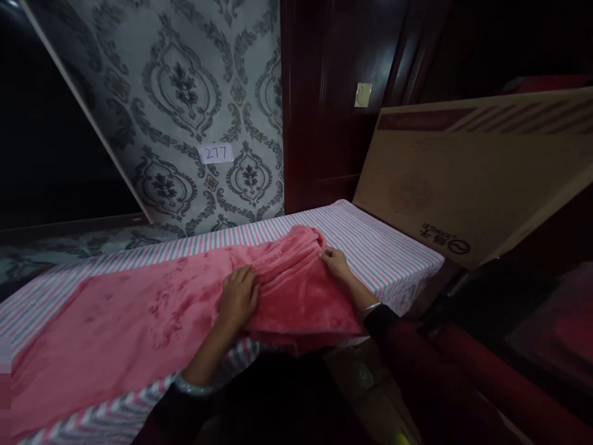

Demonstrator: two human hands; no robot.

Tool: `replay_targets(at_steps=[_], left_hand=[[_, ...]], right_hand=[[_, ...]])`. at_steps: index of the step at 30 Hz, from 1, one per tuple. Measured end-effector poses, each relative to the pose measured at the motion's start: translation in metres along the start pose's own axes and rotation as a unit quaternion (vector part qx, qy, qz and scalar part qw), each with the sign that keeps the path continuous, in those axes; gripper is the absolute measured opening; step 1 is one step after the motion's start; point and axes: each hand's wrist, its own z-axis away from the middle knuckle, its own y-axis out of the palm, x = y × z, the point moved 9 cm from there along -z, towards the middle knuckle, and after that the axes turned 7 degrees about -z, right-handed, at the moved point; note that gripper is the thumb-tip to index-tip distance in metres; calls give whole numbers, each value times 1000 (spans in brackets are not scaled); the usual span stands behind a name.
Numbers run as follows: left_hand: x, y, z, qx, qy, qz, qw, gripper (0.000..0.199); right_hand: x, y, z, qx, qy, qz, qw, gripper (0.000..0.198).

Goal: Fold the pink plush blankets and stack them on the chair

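A pink plush blanket (139, 315) lies spread over a striped sheet (380, 247) on a bed or table. Its right end is bunched into folds. My left hand (238, 293) presses on those folds with fingers curled into the fabric. My right hand (336, 262) pinches the bunched edge of the blanket at its far right. A bracelet shows on each wrist.
A large flat cardboard box (463, 179) leans at the right behind the bed. A dark wooden door (333, 105) stands at the back. Patterned wallpaper carries a paper tag reading 277 (216, 152). Dark red items sit at lower right.
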Motion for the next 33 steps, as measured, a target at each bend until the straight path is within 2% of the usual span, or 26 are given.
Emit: replay_targets(at_steps=[6,10,13,16,19,22,25,29,33], left_hand=[[54,-5,44,-66,-35,-26,997,35],[71,-5,65,-98,-40,10,994,37],[75,-2,77,-90,-44,43,994,40],[74,3,84,-61,-37,83,994,46],[81,9,86,-42,-62,119,990,45],[88,14,84,-34,-97,133,986,40],[86,13,79,-30,-90,136,986,30],[83,-1,75,-38,-74,129,988,27],[89,-16,71,-48,-99,138,984,29]], right_hand=[[14,-15,-19,-28,-36,-36,998,26],[31,-1,-33,34,-89,-27,995,46],[44,16,-40,95,-134,33,986,48],[49,30,-44,138,-160,129,969,37],[53,40,-47,156,-170,182,956,27],[58,44,-47,152,-171,198,953,21],[65,43,-44,147,-179,208,950,19],[70,35,-43,129,-185,198,954,21],[75,16,-52,66,-177,139,972,24]])
